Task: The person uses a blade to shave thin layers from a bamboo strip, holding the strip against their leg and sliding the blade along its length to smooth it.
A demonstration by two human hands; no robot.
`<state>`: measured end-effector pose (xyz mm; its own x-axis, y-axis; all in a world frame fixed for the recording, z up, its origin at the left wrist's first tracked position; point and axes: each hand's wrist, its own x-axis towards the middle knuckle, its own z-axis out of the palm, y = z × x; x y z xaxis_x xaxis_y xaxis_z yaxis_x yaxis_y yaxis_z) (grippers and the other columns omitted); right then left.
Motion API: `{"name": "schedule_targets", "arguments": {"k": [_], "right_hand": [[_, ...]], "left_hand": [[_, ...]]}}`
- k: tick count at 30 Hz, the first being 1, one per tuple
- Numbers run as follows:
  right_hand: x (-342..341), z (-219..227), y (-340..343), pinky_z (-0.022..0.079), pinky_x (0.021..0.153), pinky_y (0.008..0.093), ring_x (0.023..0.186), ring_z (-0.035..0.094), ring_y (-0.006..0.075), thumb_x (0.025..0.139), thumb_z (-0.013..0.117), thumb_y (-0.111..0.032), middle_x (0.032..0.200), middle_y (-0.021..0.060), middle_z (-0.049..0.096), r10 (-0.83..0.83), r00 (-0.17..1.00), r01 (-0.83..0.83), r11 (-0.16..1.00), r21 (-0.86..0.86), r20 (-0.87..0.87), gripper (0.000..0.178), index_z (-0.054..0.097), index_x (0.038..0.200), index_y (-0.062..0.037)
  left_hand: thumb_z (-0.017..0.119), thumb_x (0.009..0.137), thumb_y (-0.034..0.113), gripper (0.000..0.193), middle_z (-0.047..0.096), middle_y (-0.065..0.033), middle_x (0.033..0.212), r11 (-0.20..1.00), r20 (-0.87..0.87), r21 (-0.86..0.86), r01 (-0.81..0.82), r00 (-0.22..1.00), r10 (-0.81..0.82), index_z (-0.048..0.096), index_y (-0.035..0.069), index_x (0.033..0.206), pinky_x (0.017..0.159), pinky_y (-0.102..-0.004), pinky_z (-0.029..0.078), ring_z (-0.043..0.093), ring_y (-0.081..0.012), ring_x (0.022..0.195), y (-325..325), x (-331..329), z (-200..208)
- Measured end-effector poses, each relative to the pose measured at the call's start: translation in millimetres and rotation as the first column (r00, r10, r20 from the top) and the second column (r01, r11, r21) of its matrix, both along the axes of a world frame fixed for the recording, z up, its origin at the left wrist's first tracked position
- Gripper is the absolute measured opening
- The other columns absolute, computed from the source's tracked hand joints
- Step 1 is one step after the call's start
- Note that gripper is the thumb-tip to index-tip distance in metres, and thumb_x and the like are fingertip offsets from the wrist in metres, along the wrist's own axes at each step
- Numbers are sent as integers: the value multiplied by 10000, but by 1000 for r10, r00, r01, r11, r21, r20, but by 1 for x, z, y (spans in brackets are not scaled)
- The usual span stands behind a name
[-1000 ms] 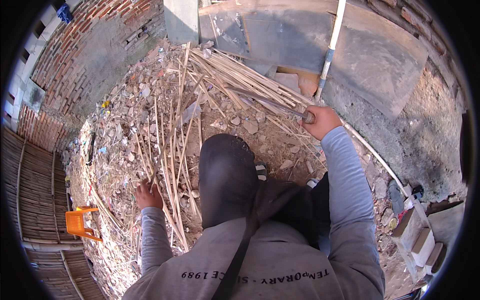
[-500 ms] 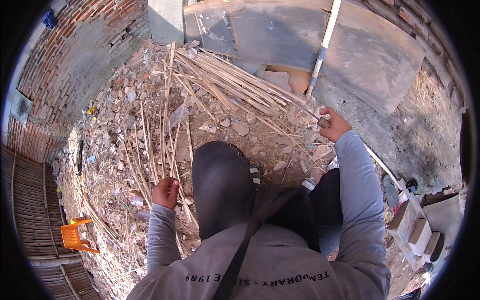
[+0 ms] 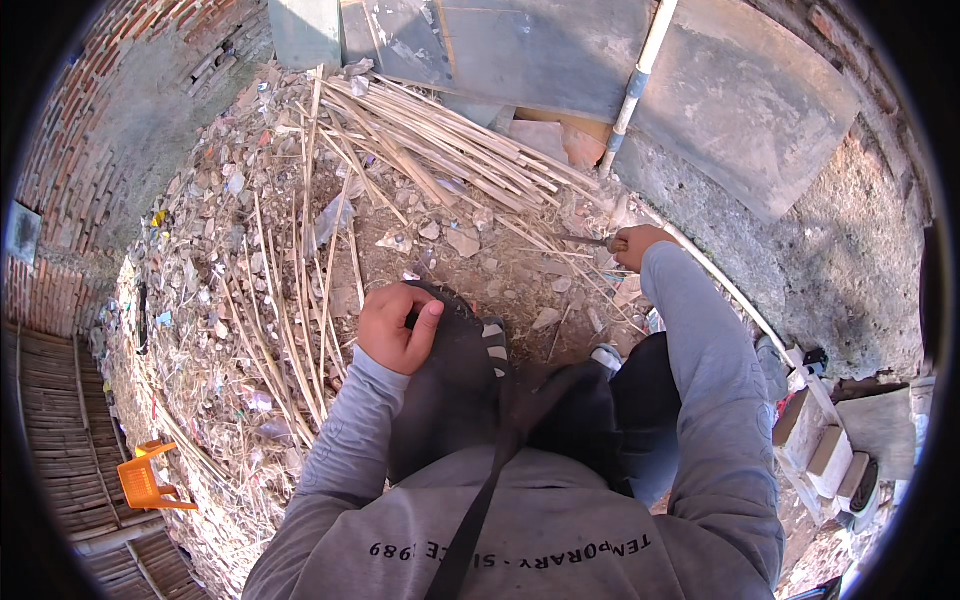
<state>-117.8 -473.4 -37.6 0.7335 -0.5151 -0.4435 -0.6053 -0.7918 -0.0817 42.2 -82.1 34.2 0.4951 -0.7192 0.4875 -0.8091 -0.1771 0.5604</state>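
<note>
My right hand (image 3: 636, 246) is closed round the handle of a knife (image 3: 585, 240), its dark narrow blade pointing left over the ground, close to the end of the stick pile. My left hand (image 3: 393, 325) is by my left knee, its fingers loosely curled in and the thumb bent toward them. Nothing shows in it. Long thin pale bamboo strips (image 3: 300, 290) lie on the ground to the left of that hand. A larger pile of bamboo strips (image 3: 480, 145) stretches slantwise across the far side.
Rubble and litter (image 3: 200, 270) cover the ground at the left. An orange plastic chair (image 3: 150, 477) stands near a bamboo-slat panel (image 3: 60, 420). At the far right a white-and-blue pipe (image 3: 636, 85) rises beside grey boards (image 3: 540, 60). Blocks (image 3: 832, 455) sit at the lower right.
My left hand has moved from beside the strips up and right to my knee. My right hand has come slightly left and the knife now points more level to the left.
</note>
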Motion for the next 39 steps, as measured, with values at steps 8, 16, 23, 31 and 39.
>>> {"name": "schedule_targets", "arguments": {"k": [8,16,23,31,39], "right_hand": [[52,-29,6,497,908,451,1012,645,362,783,608,-352,1079,195,676,-91,989,88,996,31,115,434,629,1110,-68],[95,-62,6,496,916,448,1027,636,392,804,607,-302,1094,227,666,-281,900,265,960,96,332,457,585,1171,-31],[98,-104,-19,475,972,435,1118,596,365,827,598,-305,1175,194,640,-183,967,157,976,152,177,429,605,1164,-40],[95,-68,-5,513,840,418,927,656,343,715,672,-248,1002,180,695,55,974,-97,978,185,221,433,676,1116,-83],[90,-12,41,512,865,350,961,669,254,682,713,-262,1031,101,718,305,949,-214,806,552,-77,499,702,1175,-187]], "left_hand": [[700,831,168,154,612,-99,701,997,-34,-19,-80,996,79,634,51,756,637,-382,444,584,-303,656,2,-1,-1],[715,803,155,146,615,-64,703,998,-6,37,-49,999,50,622,71,728,657,-379,439,573,-283,657,-1,2,2],[730,786,157,155,607,-50,691,996,25,75,-50,999,49,610,87,716,651,-360,428,562,-261,646,-6,7,1],[730,784,144,158,592,-44,663,999,-19,31,-38,999,39,603,90,708,625,-360,421,553,-252,604,-3,12,-1],[725,818,149,192,575,-60,659,997,-132,7,-72,989,72,589,63,712,609,-337,426,552,-218,603,8,13,-5]]}}
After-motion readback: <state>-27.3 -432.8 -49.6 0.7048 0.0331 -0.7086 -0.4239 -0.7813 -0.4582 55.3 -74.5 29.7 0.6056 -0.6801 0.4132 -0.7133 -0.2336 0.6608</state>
